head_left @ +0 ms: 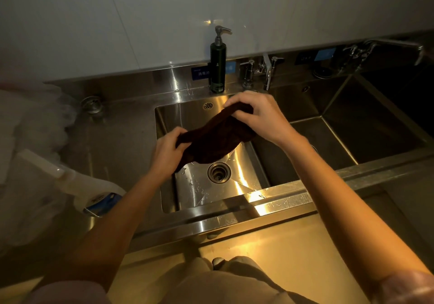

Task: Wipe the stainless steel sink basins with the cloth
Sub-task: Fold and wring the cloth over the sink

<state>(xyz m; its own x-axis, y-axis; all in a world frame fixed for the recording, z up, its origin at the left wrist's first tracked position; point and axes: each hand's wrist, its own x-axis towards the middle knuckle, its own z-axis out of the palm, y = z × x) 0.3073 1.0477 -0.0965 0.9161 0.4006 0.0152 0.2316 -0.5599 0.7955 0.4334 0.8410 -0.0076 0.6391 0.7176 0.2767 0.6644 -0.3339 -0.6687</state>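
Observation:
A dark brown cloth (215, 138) hangs stretched between both hands above the left stainless steel basin (244, 162). My left hand (168, 154) grips its lower left end. Up at the far right end, my right hand (260, 115) pinches the cloth with curled fingers. Below the cloth lies the round drain (218, 172), with water drops on the basin floor around it. To the right sits a second basin (328, 136), and a third one (385, 125) lies beyond it in shadow.
A black pump bottle (218, 66) stands on the back ledge behind the left basin. Chrome tap handles (260, 71) and a long spout (397, 47) sit further right. On the left counter lies a white spray bottle (79, 188), beside a white plastic bag (30, 144).

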